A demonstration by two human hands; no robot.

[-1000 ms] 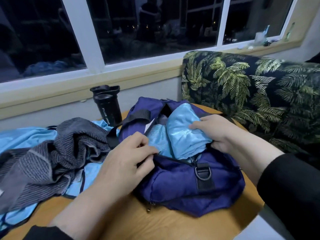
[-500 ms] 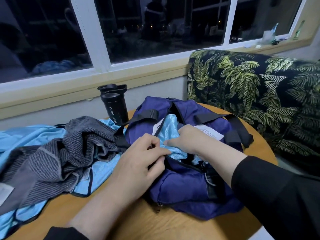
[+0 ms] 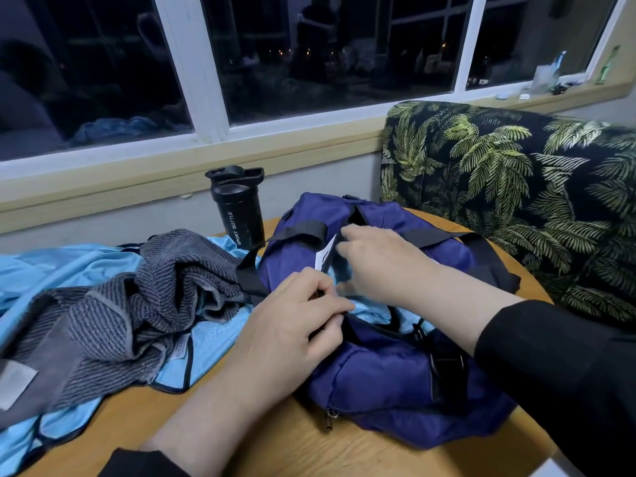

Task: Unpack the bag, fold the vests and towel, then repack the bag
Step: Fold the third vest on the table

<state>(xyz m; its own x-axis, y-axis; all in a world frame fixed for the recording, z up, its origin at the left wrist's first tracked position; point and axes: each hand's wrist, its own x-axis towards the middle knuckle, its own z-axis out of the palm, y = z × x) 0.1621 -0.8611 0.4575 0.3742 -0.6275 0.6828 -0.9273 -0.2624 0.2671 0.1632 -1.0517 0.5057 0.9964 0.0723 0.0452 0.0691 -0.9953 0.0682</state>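
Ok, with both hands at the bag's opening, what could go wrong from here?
1. The light blue vest bulges out of the blue bag beside the zip edge that the left hand pinches; it could catch if the bag is closed.
2. The sport bottle stands close behind the bag; pushing with the right hand might tip it.
3. The grey towel lies unfolded.

Both arms have black long sleeves [image 3: 550,366], pushed up a bit. Bare left hand [image 3: 289,325] and right hand [image 3: 382,266], no rings or watch showing.
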